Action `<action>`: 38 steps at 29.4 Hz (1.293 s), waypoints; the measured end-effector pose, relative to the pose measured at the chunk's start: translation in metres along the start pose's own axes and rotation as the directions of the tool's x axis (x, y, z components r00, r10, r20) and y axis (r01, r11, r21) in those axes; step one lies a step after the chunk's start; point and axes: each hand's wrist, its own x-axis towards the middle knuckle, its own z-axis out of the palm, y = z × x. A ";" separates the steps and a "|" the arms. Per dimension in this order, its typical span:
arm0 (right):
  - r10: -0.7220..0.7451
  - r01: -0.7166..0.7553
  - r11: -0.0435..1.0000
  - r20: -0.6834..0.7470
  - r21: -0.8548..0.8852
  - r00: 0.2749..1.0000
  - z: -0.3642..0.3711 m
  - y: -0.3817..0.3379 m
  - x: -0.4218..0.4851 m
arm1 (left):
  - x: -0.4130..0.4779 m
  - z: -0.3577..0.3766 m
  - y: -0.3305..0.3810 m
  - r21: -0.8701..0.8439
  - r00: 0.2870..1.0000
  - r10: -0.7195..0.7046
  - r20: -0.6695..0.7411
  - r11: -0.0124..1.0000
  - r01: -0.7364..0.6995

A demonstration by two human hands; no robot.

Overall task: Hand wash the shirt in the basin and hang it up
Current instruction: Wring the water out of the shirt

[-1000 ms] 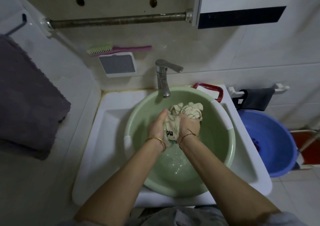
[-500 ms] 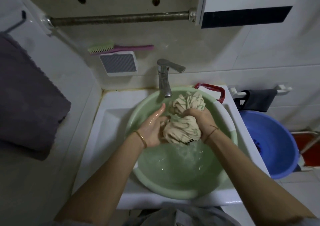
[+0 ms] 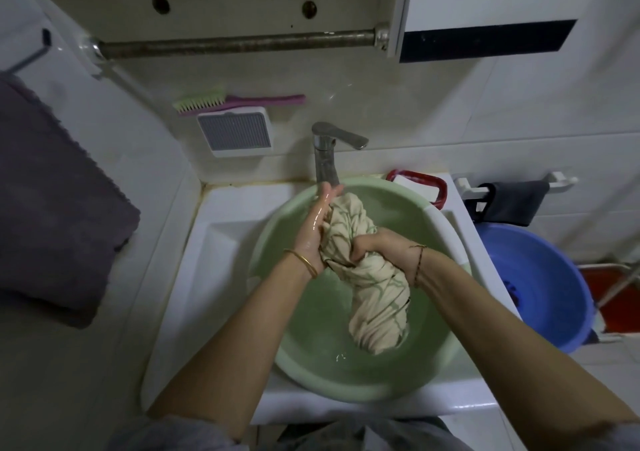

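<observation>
The cream shirt [image 3: 375, 298] with green lines is bunched into a wet, twisted roll above the pale green basin [image 3: 277, 357], which sits in the white sink. My right hand [image 3: 384, 248] grips the roll around its middle, fingers curled tight. My left hand [image 3: 317, 223] lies flat against the roll's upper left side, fingers straight and pointing toward the tap [image 3: 327, 152]. The roll's lower end hangs over the water in the basin.
A rusty bar [image 3: 235, 43] runs along the wall above the sink. A brush [image 3: 235, 101] lies on a wall-mounted box. A dark towel [image 3: 52, 208] hangs at left. A blue tub [image 3: 540, 288] stands at right, a red-handled item [image 3: 420, 185] behind the basin.
The shirt went from a compact ball to a long twisted roll hanging toward the water. My right hand shifted to its middle; my left hand slid up along it toward the tap.
</observation>
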 end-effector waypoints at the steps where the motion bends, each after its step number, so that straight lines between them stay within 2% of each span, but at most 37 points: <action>1: 0.021 -0.022 0.998 -0.014 -0.058 1.000 0.001 -0.002 0.001 | 0.000 -0.001 0.002 0.051 1.000 0.000 -0.004 0.999 0.000; 4: 0.038 -0.059 0.970 -0.094 -0.235 0.995 0.005 -0.006 0.003 | 0.000 0.000 0.003 0.216 0.999 0.031 -0.016 0.976 -0.027; 7: -0.006 -0.068 0.913 -0.179 -0.402 0.984 0.013 -0.010 0.001 | 0.002 0.004 0.002 0.361 0.988 0.089 -0.125 0.932 -0.038; 10: -0.048 -0.057 0.891 -0.219 -0.450 0.975 0.018 -0.011 -0.001 | 0.005 0.007 0.000 0.496 0.967 0.135 -0.215 0.868 -0.011; 16: -0.178 0.046 0.872 -0.228 -0.487 0.957 0.022 -0.007 -0.004 | 0.005 0.017 -0.001 0.539 0.920 0.206 -0.335 0.842 0.008; 19: -0.209 0.052 0.856 -0.254 -0.514 0.944 0.023 -0.007 -0.008 | 0.007 0.020 0.001 0.588 0.893 0.227 -0.389 0.808 0.051; 23: -0.296 0.093 0.798 -0.253 -0.596 0.921 0.024 -0.007 -0.012 | 0.012 0.021 0.006 0.623 0.889 0.242 -0.388 0.780 0.060; 26: -0.365 0.127 0.742 -0.239 -0.658 0.900 0.019 -0.007 -0.014 | 0.014 0.020 0.015 0.609 0.904 0.184 -0.386 0.786 0.101; 30: -0.412 0.207 0.638 -0.102 -0.741 0.906 0.018 -0.002 -0.016 | 0.017 0.018 0.018 0.599 0.913 0.066 -0.402 0.773 0.208; 32: -0.476 0.183 0.574 -0.143 -0.798 0.868 0.018 0.003 -0.011 | 0.018 0.016 0.018 0.580 0.925 -0.032 -0.378 0.770 0.264; 33: -0.505 0.179 0.577 -0.175 -0.797 0.845 0.017 0.004 -0.010 | 0.016 0.016 0.021 0.541 0.929 -0.102 -0.356 0.788 0.294; 35: -0.526 0.274 0.705 -0.223 -0.655 0.821 0.012 0.008 -0.006 | 0.008 0.015 0.031 0.421 0.921 -0.279 -0.273 0.826 0.375; 37: -0.509 0.421 0.845 -0.255 -0.330 0.822 0.007 0.009 -0.009 | 0.007 0.005 0.034 0.403 0.918 -0.335 -0.212 0.826 0.395; 38: -0.488 0.460 0.873 -0.264 -0.165 0.832 0.004 0.007 -0.011 | 0.007 0.000 0.034 0.386 0.931 -0.311 -0.193 0.848 0.364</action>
